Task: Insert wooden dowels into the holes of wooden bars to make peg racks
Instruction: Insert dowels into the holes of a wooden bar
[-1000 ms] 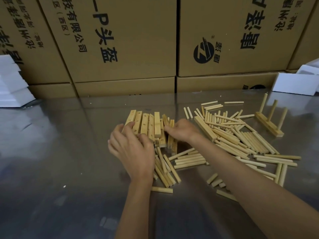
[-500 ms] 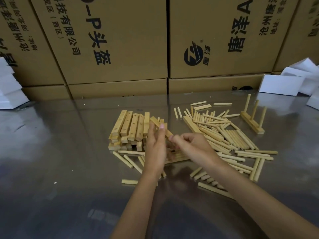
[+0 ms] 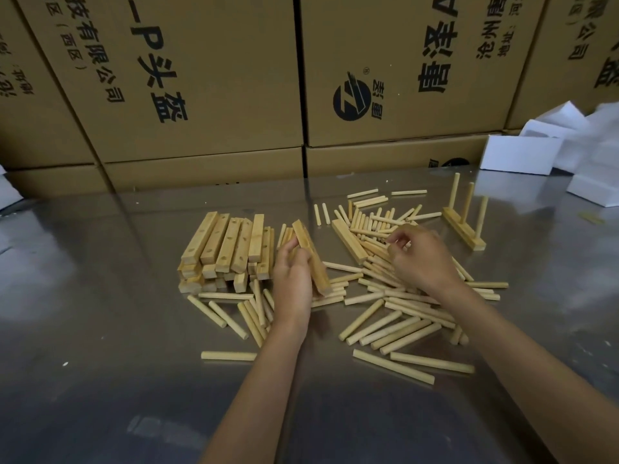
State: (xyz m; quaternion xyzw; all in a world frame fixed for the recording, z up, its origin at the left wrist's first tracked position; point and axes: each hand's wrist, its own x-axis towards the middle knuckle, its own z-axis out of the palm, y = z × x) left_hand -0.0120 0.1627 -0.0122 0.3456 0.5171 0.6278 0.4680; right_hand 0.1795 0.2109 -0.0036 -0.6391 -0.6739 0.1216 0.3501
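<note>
The left hand (image 3: 292,279) held one wooden bar (image 3: 311,259) tilted up off the worktop (image 3: 100,329), probably to expose its holes, while the right hand (image 3: 420,257), fingers curled, picked among the loose dowels (image 3: 385,324); whether it gripped one I couldn't tell.

The right hand (image 3: 422,259) hides its fingertips and the dowels (image 3: 395,324) beneath; box (image 3: 207,78) tops are cropped.

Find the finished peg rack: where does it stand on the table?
In the head view, the finished peg rack stands upright at the far right, beyond the loose dowels, near the white boxes.
</note>
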